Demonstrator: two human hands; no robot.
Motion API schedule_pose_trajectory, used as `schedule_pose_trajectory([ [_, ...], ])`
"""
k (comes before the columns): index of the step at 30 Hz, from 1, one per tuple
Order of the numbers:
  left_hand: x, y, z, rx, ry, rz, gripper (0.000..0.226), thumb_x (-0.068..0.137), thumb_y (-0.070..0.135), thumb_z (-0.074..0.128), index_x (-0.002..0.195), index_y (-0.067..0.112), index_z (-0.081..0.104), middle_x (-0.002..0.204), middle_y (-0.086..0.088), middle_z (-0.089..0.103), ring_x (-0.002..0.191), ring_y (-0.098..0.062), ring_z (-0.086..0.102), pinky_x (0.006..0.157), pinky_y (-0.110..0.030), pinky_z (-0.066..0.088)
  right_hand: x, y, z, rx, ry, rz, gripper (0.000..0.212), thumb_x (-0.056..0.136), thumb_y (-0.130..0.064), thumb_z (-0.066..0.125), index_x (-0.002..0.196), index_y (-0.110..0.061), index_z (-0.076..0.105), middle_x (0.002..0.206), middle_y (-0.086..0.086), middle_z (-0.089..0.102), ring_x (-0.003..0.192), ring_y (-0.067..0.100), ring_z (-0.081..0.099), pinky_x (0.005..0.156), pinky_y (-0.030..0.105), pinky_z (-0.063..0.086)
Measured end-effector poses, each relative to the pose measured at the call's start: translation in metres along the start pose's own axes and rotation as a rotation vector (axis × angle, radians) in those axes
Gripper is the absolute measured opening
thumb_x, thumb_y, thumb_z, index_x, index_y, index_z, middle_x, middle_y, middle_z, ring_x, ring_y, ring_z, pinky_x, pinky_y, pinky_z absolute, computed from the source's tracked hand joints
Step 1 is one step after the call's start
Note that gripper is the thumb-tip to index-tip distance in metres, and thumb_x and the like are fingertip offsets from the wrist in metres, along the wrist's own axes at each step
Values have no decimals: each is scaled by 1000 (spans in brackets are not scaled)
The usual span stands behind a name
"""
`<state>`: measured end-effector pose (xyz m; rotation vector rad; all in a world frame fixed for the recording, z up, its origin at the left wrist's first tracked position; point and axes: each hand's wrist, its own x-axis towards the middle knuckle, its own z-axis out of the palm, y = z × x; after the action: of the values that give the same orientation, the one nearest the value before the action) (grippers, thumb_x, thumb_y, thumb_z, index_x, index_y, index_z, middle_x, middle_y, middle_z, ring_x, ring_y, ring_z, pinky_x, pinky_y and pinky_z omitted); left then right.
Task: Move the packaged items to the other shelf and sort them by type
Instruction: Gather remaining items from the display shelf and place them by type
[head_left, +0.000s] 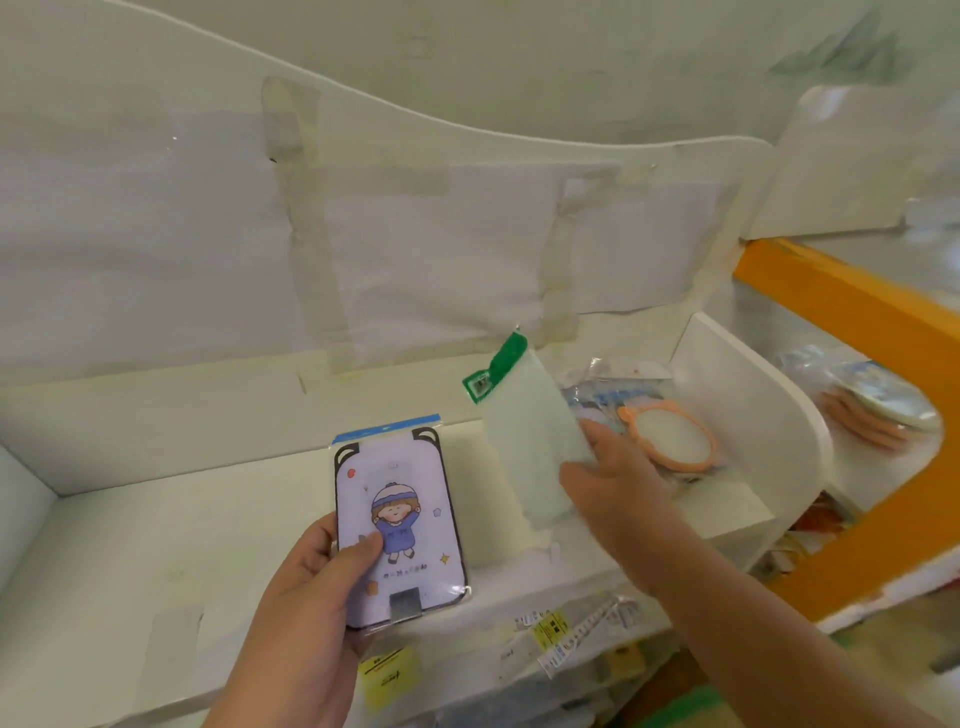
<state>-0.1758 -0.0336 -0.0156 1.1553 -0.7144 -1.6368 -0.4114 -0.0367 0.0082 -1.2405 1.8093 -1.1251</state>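
Both hands are full: the left hand (311, 577) grips a packaged card with a cartoon child (397, 525) above the white shelf (130, 545), thumb across its lower left, while the right hand (608, 483) pinches a pale green packet with a green header (530, 441), tilted, near the shelf's right end. Just beside that hand — against the right wall — lie clear-wrapped items, among them an orange-rimmed round piece (670, 436).
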Motion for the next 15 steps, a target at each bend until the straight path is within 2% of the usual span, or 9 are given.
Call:
schedule_pose_trajectory([
  [2,0,0,12,-6,-50,7,25,90,5,59,113,10,68,98,-15,78,69,-23,75,59,-34,61,-18,3,-24,489,-15,133,41,92,4,47,117,-24,64,102,9,75,91,34,72,84,52,59],
  [3,0,0,19,-9,-73,10,26,90,6,59,113,10,67,98,-15,78,69,-23,75,58,-34,62,-25,6,-36,700,-19,192,39,93,5,48,122,-17,61,109,13,74,96,33,72,89,51,57],
  [5,-3,-2,35,-16,-119,8,24,87,6,59,109,11,69,96,-14,78,66,-22,75,53,-31,61,-40,16,-58,952,-8,247,37,92,6,47,124,-10,59,112,16,73,101,31,71,89,45,58],
  [7,-6,-4,54,-16,-176,-3,28,77,9,62,104,11,70,97,-16,78,65,-21,74,52,-31,59,-58,24,-79,1089,-1,258,39,87,6,52,122,-10,60,111,19,72,101,33,71,83,46,59],
  [8,-9,-6,64,-13,-207,-8,33,73,11,62,105,10,70,97,-17,77,65,-22,74,52,-31,60,-68,27,-90,1143,-1,262,43,81,5,61,122,-10,61,112,22,71,102,36,70,79,48,60],
  [10,-16,-8,87,-9,-267,-21,37,70,11,61,105,8,69,94,-18,77,64,-25,74,49,-34,60,-84,36,-111,1210,-4,283,73,51,2,90,119,-4,66,113,28,69,99,41,70,68,48,61],
  [11,-20,-9,97,-1,-295,-26,37,69,11,60,105,8,70,91,-18,77,62,-26,74,47,-36,59,-91,41,-120,1212,5,303,85,33,-1,96,114,-2,70,112,30,68,96,43,70,66,48,61],
  [12,-24,-10,108,8,-317,-32,37,69,10,60,105,8,70,89,-18,77,61,-26,74,46,-36,59,-97,45,-130,1207,18,319,88,23,-3,98,108,-2,74,111,30,68,93,44,70,65,48,61],
  [15,-33,-14,144,50,-382,-47,43,68,11,61,110,7,68,92,-20,77,63,-31,75,46,-39,59,-114,56,-159,1258,76,298,85,19,-8,100,101,-5,77,114,29,68,96,43,70,67,50,60],
])
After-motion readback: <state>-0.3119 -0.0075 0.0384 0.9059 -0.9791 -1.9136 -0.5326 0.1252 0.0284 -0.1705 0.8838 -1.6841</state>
